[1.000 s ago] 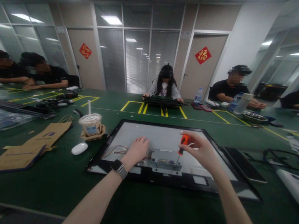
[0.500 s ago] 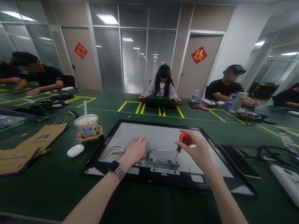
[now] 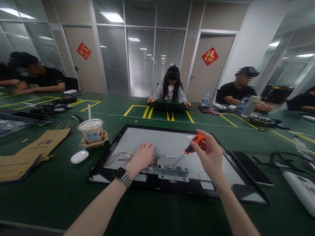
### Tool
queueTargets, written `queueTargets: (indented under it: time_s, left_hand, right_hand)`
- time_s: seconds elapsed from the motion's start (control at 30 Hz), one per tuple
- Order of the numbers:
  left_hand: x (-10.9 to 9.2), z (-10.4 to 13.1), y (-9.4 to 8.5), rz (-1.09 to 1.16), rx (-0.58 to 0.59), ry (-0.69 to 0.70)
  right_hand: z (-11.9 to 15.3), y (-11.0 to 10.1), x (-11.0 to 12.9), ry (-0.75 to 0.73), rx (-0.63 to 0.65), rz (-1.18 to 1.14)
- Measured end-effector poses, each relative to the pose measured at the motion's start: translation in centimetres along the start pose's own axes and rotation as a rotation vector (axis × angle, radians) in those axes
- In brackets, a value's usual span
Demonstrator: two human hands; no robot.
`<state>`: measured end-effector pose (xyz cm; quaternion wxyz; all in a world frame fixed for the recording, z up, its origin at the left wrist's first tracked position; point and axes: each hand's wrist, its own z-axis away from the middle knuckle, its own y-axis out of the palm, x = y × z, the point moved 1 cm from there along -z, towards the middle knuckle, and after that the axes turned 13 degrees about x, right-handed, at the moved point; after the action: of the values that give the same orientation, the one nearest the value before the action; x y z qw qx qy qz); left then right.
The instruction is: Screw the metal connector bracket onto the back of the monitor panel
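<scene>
Cup (image 3: pixel 91 130) and black slab (image 3: pixel 251 167) flank the panel (image 3: pixel 160 142).

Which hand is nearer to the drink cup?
Left. The left hand rests on the panel, a little to the right of the cup; the right hand is farther right, holding the screwdriver over the metal box.

White earbud case (image 3: pixel 79 157) — iced drink (image 3: pixel 91 129).
</scene>
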<state>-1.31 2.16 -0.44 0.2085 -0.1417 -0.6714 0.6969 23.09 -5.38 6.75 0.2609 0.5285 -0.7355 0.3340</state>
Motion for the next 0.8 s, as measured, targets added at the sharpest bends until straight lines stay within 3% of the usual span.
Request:
queueTargets:
  time_s: [0.1,0.23,0.8]
  left_hand:
    - [0.1,-0.2,0.4,-0.001,-0.014,0.002]
    - [0.3,-0.5,0.9,-0.003,-0.026,0.014]
    - [0.1,-0.2,0.6,0.0,-0.02,0.015]
  right_hand:
    - [0.5,1.5,0.0,0.024,0.004,-0.113]
    - [1.1,2.8,0.1,-0.003,0.064,-0.033]
    - [1.8,3.6,0.0,-0.05,0.139,0.11]
